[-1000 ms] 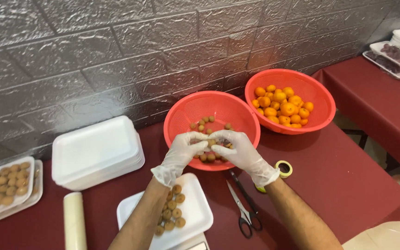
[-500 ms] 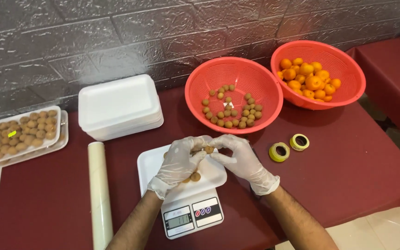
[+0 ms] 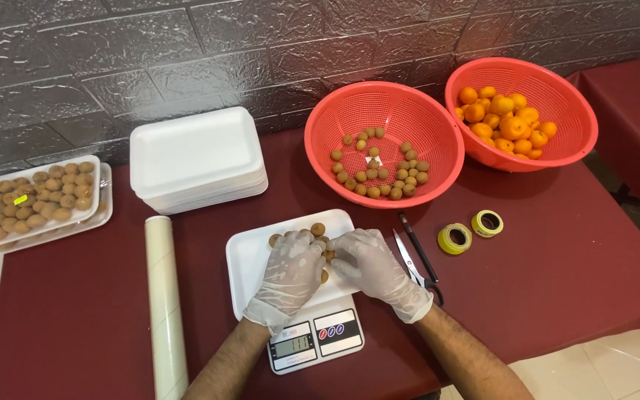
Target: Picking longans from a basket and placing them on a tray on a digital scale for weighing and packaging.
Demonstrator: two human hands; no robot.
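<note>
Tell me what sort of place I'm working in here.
Probably a small fruit-packing station, perhaps a shop's back area. Gloved hands, left hand and right hand, arrange small brown fruits on a foam tray atop a digital scale, beside spare trays and a wrap roll.

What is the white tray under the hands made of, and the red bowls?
The white tray looks like matte foam: thick, soft rounded rim. The red bowls look like glossy plastic, with fine mesh holes. The gloves on the left hand and right hand seem thin, see-through plastic.

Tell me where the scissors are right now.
In the head view the scissors lie on the dark red table just right of the right hand, between the white tray on the scale and the yellow tape rolls.
</note>
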